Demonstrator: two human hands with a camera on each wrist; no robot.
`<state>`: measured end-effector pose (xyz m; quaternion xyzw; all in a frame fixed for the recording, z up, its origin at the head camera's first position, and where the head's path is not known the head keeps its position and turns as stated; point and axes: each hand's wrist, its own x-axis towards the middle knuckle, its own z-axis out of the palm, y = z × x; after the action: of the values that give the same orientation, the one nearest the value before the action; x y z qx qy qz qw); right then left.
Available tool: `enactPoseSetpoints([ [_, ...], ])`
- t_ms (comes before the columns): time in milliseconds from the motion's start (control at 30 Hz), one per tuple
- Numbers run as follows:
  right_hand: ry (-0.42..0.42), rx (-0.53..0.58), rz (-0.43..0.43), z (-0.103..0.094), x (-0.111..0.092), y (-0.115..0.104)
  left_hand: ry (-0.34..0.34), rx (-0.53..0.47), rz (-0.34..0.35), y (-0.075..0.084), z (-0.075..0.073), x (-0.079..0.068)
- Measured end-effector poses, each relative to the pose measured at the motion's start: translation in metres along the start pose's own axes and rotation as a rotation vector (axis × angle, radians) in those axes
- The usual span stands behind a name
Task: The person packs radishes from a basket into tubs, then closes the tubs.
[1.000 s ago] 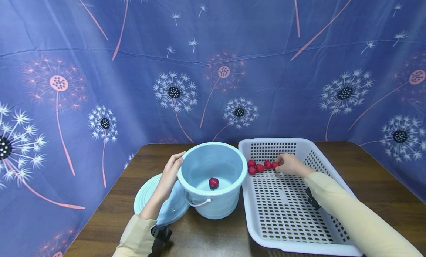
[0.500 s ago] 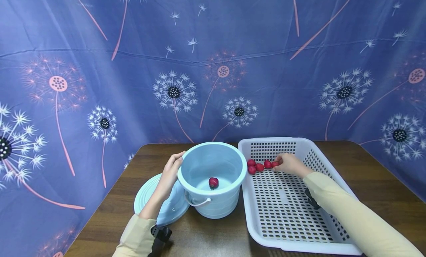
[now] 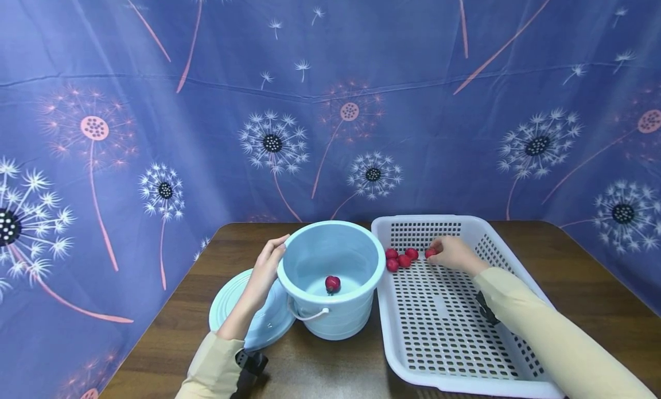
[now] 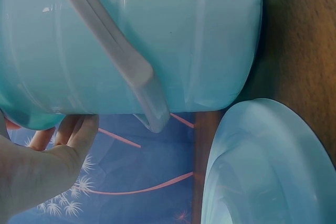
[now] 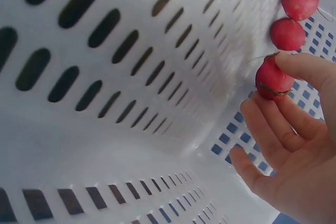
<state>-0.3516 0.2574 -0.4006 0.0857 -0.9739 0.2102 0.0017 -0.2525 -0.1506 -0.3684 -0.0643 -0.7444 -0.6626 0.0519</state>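
My left hand (image 3: pixel 265 267) rests against the outer left side of a light blue bucket (image 3: pixel 335 321). In the left wrist view its fingers (image 4: pixel 79 137) touch the wall just below the rim. One red radish (image 3: pixel 333 283) lies at the bottom of the bucket. Inside the white perforated basket (image 3: pixel 439 382), my right hand (image 3: pixel 454 254) pinches a radish (image 5: pixel 274 77) between thumb and fingers; a thin root and green stem remnants show on it. Several other radishes (image 3: pixel 404 261) lie grouped to its left, close to the basket's left wall.
A round blue lid (image 3: pixel 227 307) lies on the wooden table (image 3: pixel 320 370) left of the bucket, partly behind my left forearm. The bucket's white handle (image 3: pixel 310 316) hangs down at the front. Behind the table hangs a blue cloth (image 3: pixel 439 175) with dandelion prints.
My right hand now has its radish slightly apart from the group, where before it was beside the others. The left hand and the bucket stay in place.
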Motion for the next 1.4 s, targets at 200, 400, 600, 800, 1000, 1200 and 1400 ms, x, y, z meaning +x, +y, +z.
enactPoseSetpoints([
  [200, 0.023, 0.061, 0.017, -0.008, -0.005, -0.002, -0.005, 0.000, 0.003, 0.000, 0.003, 0.000],
  [400, 0.023, 0.086, 0.020, -0.012, -0.008, -0.005, -0.010, 0.007, 0.001, 0.000, 0.004, -0.001],
  [600, 0.056, 0.118, -0.016, -0.021, -0.008, -0.009, -0.019, 0.010, 0.006, -0.001, 0.002, -0.001],
  [800, 0.062, 0.116, -0.008, -0.032, -0.008, -0.019, -0.016, 0.006, 0.004, -0.001, 0.000, 0.000],
  [1000, 0.059, 0.107, -0.030, -0.033, -0.011, -0.032, -0.015, -0.005, 0.005, -0.001, -0.002, 0.000],
  [1200, 0.056, 0.111, -0.064, -0.037, -0.017, -0.046, -0.018, 0.000, 0.007, 0.000, -0.002, -0.002],
  [1400, 0.070, 0.122, -0.108, -0.041, -0.024, -0.061, -0.019, -0.018, 0.007, -0.001, -0.003, 0.000],
])
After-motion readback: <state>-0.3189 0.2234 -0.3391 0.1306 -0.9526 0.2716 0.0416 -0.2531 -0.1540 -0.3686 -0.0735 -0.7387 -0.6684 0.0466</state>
